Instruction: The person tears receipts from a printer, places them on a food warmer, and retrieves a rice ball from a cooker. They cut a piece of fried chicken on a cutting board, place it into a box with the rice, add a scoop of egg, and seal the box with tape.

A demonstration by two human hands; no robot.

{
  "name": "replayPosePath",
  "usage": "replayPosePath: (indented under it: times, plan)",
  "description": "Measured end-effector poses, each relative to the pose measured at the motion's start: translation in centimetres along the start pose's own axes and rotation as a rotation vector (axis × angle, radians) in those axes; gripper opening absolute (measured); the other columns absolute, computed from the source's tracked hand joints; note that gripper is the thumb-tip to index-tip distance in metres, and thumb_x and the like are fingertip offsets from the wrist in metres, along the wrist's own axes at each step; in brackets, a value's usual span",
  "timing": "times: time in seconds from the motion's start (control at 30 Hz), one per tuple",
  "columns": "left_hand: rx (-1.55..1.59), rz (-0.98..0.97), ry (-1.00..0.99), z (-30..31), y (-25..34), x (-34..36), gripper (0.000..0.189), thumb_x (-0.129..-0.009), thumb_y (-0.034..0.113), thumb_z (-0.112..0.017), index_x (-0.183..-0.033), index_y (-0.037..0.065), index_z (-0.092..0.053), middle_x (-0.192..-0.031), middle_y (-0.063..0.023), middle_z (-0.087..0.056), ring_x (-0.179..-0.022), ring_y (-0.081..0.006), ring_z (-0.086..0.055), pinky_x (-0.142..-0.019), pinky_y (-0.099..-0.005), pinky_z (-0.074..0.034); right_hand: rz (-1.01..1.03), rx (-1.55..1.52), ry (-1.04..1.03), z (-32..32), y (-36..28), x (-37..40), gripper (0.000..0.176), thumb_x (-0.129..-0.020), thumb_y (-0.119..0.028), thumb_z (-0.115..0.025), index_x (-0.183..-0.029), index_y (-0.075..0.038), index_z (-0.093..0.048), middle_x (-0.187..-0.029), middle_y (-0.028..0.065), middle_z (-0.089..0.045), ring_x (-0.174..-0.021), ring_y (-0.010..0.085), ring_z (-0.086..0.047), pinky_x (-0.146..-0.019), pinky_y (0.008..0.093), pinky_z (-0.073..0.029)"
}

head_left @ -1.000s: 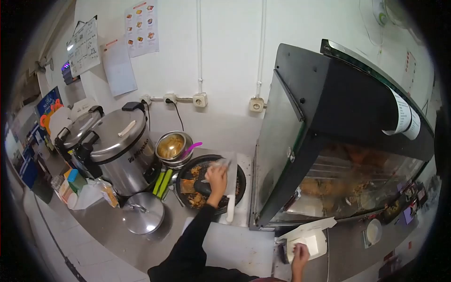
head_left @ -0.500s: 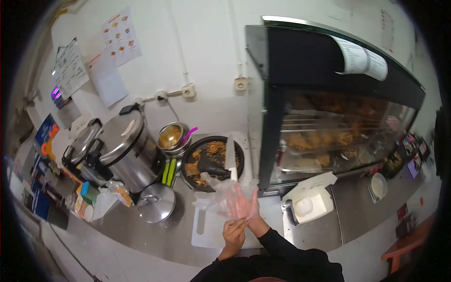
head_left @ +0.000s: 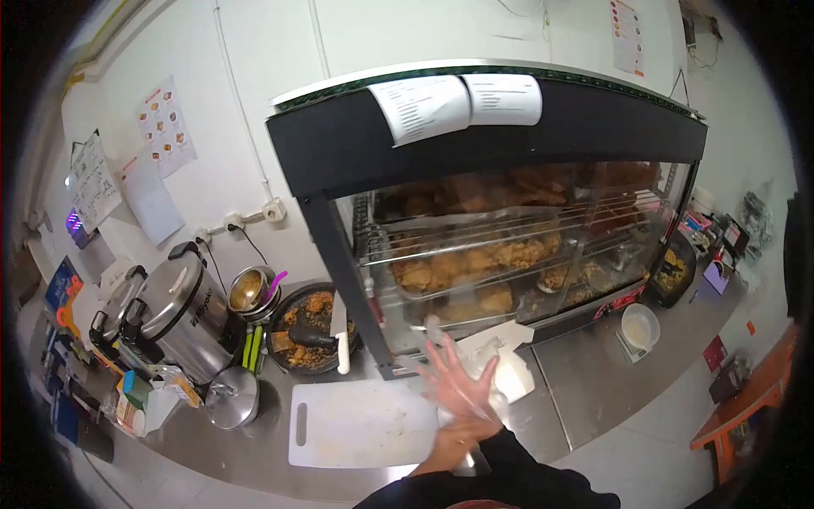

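Note:
My right hand (head_left: 462,383) wears a clear plastic glove (head_left: 487,413), its palm turned towards me and its fingers spread. At its wrist, my left hand (head_left: 451,444) is closed on the glove's cuff. A white cutting board (head_left: 360,424) lies just left of both hands. Partly behind my right hand stands an open white paper box (head_left: 513,379) with something white inside. A knife with a white handle (head_left: 342,352) rests across the edge of a dark round pan (head_left: 297,360), which holds brown crumbly food and a black utensil.
A glass display warmer (head_left: 487,110) with fried pieces on racks stands behind my hands. To the left are a steel pot (head_left: 191,318), a lidded pan (head_left: 231,397), green-handled tools (head_left: 253,346) and stacked bowls (head_left: 248,291). A clear tub (head_left: 640,327) stands at the right.
My view has turned right. The right hand has moved right, from over the board to in front of the paper box, with its fingers now spread in the glove. My left hand has moved along with it.

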State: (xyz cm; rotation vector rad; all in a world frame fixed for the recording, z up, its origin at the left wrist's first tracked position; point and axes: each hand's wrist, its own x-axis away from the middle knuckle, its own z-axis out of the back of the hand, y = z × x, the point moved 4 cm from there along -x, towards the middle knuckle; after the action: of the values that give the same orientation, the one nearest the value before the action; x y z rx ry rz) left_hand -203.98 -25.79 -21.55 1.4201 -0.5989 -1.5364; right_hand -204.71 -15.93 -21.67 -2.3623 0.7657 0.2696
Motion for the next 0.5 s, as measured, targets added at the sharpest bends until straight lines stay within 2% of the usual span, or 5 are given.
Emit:
replayPosePath:
  times: [0.17, 0.23, 0.27, 0.33, 0.5]
  plan:
    - [0.191, 0.145, -0.680, -4.8, -1.9, -1.9, 0.020, -0.073, 0.001, -0.053, -0.092, 0.005, -0.059, -0.098, -0.0086, -0.057, -0.093, -0.0225, -0.051, -0.083, -0.0310, -0.037, 0.126, -0.210, 0.027, 2.3, -8.2, 4.2, 0.077, -0.066, -0.074, -0.026, -0.129, -0.032, -0.014, -0.133, 0.0092, -0.020, -0.118, 0.0353, -0.024, -0.089, 0.0575, -0.019]
    - [-0.198, 0.230, -0.242, 0.6, -4.3, -4.1, 0.037, -0.070, 0.013, -0.062, -0.104, 0.006, -0.050, -0.114, -0.0129, -0.046, -0.104, -0.0274, -0.043, -0.088, -0.0354, -0.032, 0.282, 0.033, 0.323, 3.4, -12.1, 6.1, 0.073, -0.071, -0.067, -0.031, -0.128, -0.023, -0.023, -0.128, 0.0107, -0.029, -0.112, 0.0326, -0.033, -0.089, 0.0511, -0.027]
    - [-0.640, -0.131, 0.157, 3.3, -2.9, -6.4, 0.045, -0.068, 0.015, -0.063, -0.109, 0.007, -0.045, -0.119, -0.0158, -0.038, -0.112, -0.0314, -0.032, -0.093, -0.0405, -0.024, 0.273, 0.032, 0.319, 4.1, -13.2, 6.9, 0.073, -0.071, -0.067, -0.031, -0.128, -0.023, -0.023, -0.128, 0.0107, -0.029, -0.112, 0.0326, -0.033, -0.089, 0.0511, -0.027]
    - [-0.892, -0.189, 0.771, 7.7, 0.1, -9.7, 0.058, -0.067, 0.010, -0.060, -0.117, -0.001, -0.032, -0.124, -0.0200, -0.024, -0.117, -0.0348, -0.020, -0.095, -0.0417, -0.017, 0.419, -0.040, 0.502, 6.2, -15.4, 9.2, 0.063, -0.077, -0.056, -0.038, -0.123, -0.014, -0.032, -0.118, 0.0105, -0.038, -0.102, 0.0276, -0.041, -0.086, 0.0427, -0.035]
    - [-0.902, -0.142, 1.025, 9.3, -2.7, -13.7, 0.065, -0.064, 0.010, -0.062, -0.115, -0.001, -0.023, -0.121, -0.0251, -0.017, -0.116, -0.0388, -0.014, -0.094, -0.0435, -0.014, 0.432, -0.072, 0.580, 8.4, -17.4, 13.3, 0.040, -0.083, -0.038, -0.042, -0.111, -0.010, -0.042, -0.107, 0.0088, -0.044, -0.092, 0.0222, -0.045, -0.079, 0.0339, -0.039]
